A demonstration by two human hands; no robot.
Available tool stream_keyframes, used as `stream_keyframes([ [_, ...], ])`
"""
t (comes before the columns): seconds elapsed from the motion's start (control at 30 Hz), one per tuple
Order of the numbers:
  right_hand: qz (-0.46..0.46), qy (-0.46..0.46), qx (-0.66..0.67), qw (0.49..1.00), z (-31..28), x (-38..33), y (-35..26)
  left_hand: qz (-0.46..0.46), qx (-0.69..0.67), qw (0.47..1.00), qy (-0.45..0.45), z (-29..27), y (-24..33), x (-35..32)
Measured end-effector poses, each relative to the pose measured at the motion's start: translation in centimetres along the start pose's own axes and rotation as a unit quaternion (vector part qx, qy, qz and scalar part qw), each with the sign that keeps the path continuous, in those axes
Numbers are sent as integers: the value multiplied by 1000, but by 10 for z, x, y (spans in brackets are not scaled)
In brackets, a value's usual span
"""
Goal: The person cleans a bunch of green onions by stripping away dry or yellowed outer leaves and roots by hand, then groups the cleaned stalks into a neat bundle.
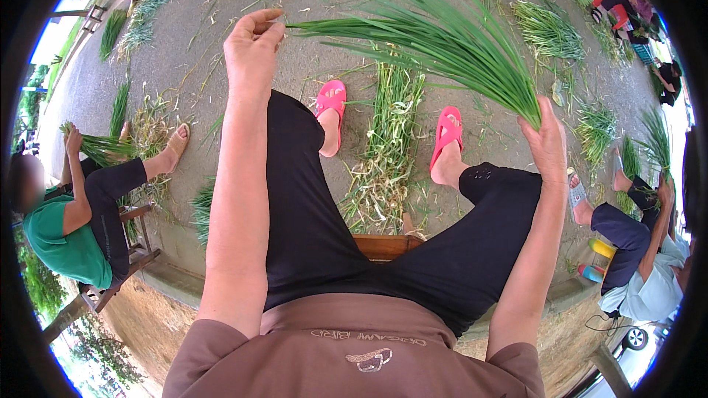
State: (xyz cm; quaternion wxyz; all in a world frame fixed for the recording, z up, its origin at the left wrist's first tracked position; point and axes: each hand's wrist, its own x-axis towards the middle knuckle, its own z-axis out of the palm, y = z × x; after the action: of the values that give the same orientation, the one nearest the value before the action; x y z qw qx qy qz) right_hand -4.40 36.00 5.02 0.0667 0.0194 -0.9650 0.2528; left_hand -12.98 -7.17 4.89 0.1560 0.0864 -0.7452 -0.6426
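A fanned bunch of chives (450,48), long, thin and green, stretches across the space in front of me. Its gathered end is gripped in my right hand (547,140), above my right knee. Out at the far left, my left hand (251,51) pinches the narrow tips of several blades between thumb and fingers. Between the two hands the blades arch loosely, some spreading upward away from the left hand. On the ground between my feet lies a long heap of green and yellowed stalks (387,140), below the held bunch and apart from both hands.
My feet in pink slippers (332,96) flank the heap, with a wooden stool (380,246) under me. Other bundles of stalks (547,29) lie on the grey pavement. One person in green (70,225) sits at left, another in pale blue (645,284) at right, both holding stalks.
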Motion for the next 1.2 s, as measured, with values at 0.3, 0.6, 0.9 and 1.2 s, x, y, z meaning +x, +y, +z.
stream_keyframes([
  [0.3, -7, -24, 45, 999, 4, 1, -15, -146, -342, 920, 126, -22, -13, 21],
  [0.6, 88, -40, 93, 991, 13, 14, 11, -179, -292, 939, -19, -4, -3, 7],
  [0.9, 160, -119, 353, 914, 39, 48, -60, -223, -107, 909, -337, 87, 29, -55],
  [1.2, 84, -311, 466, 824, 69, 51, -140, -292, -390, 837, -248, 123, 21, -61],
])
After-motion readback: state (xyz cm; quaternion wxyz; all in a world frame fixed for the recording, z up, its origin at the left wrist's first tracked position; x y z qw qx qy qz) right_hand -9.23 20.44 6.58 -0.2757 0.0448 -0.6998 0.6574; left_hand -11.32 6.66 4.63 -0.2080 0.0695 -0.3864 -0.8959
